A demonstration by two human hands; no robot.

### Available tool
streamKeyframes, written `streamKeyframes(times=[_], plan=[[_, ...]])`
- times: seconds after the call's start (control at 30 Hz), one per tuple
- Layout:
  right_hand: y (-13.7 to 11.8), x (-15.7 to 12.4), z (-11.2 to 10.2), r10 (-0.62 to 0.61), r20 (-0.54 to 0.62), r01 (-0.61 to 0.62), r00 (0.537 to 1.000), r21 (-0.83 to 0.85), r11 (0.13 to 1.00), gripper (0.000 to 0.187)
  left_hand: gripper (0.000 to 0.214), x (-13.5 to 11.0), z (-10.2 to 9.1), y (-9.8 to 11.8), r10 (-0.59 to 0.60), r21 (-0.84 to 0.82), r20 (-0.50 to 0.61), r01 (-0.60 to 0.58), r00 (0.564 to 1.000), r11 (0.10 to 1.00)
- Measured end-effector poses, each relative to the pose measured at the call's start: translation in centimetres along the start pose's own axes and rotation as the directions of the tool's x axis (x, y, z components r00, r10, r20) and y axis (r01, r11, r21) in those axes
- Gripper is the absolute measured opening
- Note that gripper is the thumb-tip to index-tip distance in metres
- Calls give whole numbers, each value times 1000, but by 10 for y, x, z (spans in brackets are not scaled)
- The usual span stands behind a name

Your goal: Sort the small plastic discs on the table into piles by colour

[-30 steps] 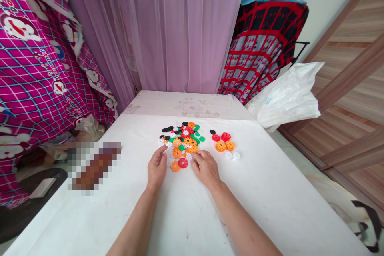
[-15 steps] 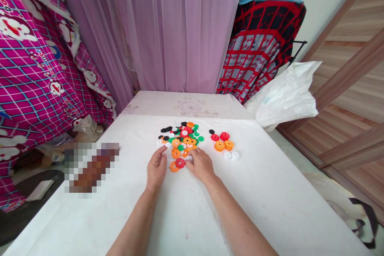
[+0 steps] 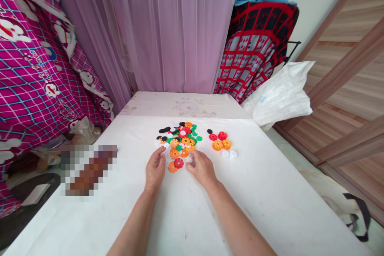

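A mixed pile of plastic snowflake discs (image 3: 186, 141) in orange, red, green, black and white lies on the white-covered table (image 3: 186, 208). My left hand (image 3: 155, 170) rests at the pile's left edge, fingers loosely curved and apart from the thumb, with nothing visible in it. At the lower right of the pile, my right hand (image 3: 203, 168) has thumb and fingers closed on a white snowflake disc (image 3: 189, 159), partly hidden by the fingers. Between the hands lie a red disc (image 3: 179, 163) and an orange disc (image 3: 172, 167), overlapping.
Right of the pile are small colour groups: a black disc (image 3: 209, 131), red discs (image 3: 222, 135), orange discs (image 3: 217, 145) and white discs (image 3: 233, 154). A white plastic bag (image 3: 279, 94) stands at the table's right edge. A pixelated patch (image 3: 90, 172) covers something at left.
The right hand has shifted very slightly, its fingers now around the white disc. The left hand and the pile look the same; the whole view has turned a little.
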State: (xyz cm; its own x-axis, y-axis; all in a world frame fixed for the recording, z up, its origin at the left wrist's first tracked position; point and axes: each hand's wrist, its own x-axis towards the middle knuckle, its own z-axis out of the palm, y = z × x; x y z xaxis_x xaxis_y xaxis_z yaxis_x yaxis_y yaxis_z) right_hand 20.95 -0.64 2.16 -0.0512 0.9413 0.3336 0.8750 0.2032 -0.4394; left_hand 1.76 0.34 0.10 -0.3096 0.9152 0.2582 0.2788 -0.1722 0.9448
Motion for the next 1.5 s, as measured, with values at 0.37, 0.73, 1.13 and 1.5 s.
streamKeyframes(times=[0.37, 0.73, 1.13, 1.5], plan=[[102, -5, -70, 352, -298, -375, 887, -22, 927, 31, 33, -1, 0, -1, -27, 9, 25, 26, 999, 1000], [103, -8, -66, 310, -245, -352, 919, -154, 923, 27, 33, 0, -1, -1, -33, -13, 21, 33, 999, 999], [77, -9, -46, 50, -405, -63, 913, -19, 998, 14, 33, 0, 0, 0, -32, -40, 12, 33, 999, 999], [4, -16, -2, -198, -67, 207, 978, 173, 963, 19, 30, 2, 1, 1, -96, -124, -50, 89, 994, 988]])
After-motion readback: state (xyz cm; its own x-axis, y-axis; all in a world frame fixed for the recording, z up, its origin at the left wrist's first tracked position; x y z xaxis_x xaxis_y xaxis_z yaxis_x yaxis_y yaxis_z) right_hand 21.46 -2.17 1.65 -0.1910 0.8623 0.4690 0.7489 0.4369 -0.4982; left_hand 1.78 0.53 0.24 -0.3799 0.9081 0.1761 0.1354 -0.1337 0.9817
